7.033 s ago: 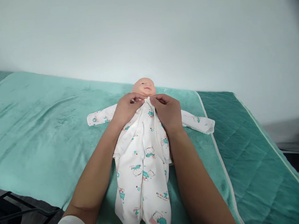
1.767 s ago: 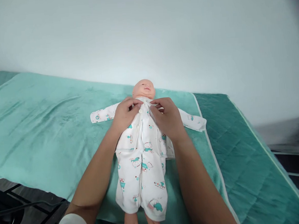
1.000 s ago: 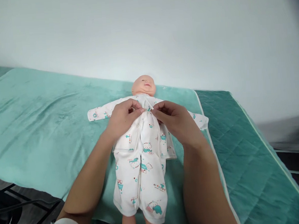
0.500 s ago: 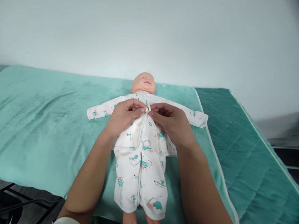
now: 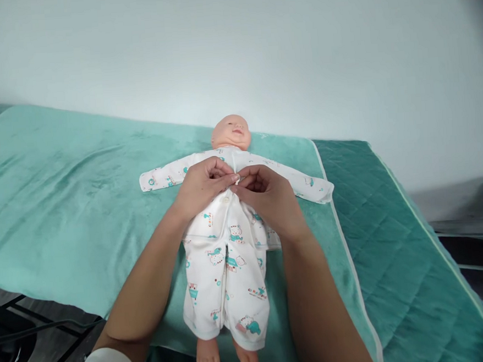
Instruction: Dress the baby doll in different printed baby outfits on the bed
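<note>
A baby doll [image 5: 230,133] lies on its back, head toward the wall and bare feet toward me. It wears a white printed shirt [image 5: 205,219] and matching pants [image 5: 242,280]. My left hand [image 5: 206,183] pinches one front edge of the shirt at the chest. From the other side my right hand [image 5: 265,193] pinches the opposite edge, and the fingertips of both hands meet at the middle. Whatever button lies between them is hidden by the fingers. Lower on the shirt front a small pale button [image 5: 227,199] shows.
A light green blanket [image 5: 61,204] spreads under the doll, over a darker quilted cover [image 5: 395,247] at the right. Behind stands a pale wall [image 5: 232,49]. A black cable [image 5: 40,328] and dark metal bars are at the lower left, below the bed's edge.
My right hand has moved slightly left, closing the small gap between the fingertips. The two shirt edges have come together, and the pale button seen between the fingers is now covered.
</note>
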The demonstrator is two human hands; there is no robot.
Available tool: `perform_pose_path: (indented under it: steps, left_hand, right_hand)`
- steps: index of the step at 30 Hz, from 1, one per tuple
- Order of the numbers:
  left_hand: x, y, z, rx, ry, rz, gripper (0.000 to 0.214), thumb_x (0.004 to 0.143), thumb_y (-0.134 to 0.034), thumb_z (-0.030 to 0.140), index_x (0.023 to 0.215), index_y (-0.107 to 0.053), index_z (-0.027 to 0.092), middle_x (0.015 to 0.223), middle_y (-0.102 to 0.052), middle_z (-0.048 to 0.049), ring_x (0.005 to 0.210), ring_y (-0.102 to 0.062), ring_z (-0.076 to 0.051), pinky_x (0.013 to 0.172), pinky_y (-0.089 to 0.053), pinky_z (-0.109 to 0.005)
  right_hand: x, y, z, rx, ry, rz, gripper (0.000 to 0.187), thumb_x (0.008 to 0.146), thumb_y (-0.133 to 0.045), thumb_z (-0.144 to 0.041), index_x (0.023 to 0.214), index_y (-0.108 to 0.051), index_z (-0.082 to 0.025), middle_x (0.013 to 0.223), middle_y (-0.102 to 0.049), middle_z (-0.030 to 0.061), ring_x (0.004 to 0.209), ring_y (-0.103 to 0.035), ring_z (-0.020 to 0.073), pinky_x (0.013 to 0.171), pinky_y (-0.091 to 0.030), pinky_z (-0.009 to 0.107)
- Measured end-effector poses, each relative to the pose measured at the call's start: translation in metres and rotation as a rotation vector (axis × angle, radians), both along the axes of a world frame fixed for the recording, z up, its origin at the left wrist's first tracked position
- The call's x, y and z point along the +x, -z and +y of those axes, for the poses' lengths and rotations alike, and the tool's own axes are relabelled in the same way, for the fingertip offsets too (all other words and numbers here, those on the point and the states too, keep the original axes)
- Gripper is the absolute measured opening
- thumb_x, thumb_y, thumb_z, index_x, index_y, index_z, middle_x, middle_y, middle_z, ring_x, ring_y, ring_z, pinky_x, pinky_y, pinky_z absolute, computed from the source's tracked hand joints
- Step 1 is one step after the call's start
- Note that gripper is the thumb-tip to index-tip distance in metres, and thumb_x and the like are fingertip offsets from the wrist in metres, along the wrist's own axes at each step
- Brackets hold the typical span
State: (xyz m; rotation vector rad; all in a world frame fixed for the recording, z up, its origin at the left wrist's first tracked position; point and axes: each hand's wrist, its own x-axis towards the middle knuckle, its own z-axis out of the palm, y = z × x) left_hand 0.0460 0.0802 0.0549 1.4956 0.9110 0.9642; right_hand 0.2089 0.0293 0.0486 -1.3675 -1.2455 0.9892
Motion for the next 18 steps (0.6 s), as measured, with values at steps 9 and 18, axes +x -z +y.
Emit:
perform_pose_path:
  steps: [9,18]
  left_hand:
    - [-0.0019,-0.0015,0.0005,0.029,0.032,0.023,0.018,0.082,-0.076,0.032,0.088,-0.065,0.018,0.076,-0.062,0.0019,0.07,-0.054,-0.01,0.067,-0.041,-0.025]
    - [-0.007,-0.004,0.0006,0.024,0.031,0.073,0.013,0.084,-0.072,0.028,0.087,-0.064,0.018,0.076,-0.06,0.0025,0.07,-0.052,-0.01,0.065,-0.039,-0.025]
  right_hand:
    - [-0.0074,-0.0038,-0.0036,0.059,0.036,-0.261,0.026,0.08,-0.072,-0.028,0.105,-0.067,-0.024,0.077,-0.071,-0.0022,0.066,-0.061,0.0138,0.064,-0.048,0.029]
    - [-0.0085,-0.0085,-0.0088,0.038,0.017,-0.291,0.03,0.083,-0.07,-0.029,0.111,-0.062,-0.024,0.081,-0.069,-0.0022,0.071,-0.063,0.0155,0.069,-0.049,0.032]
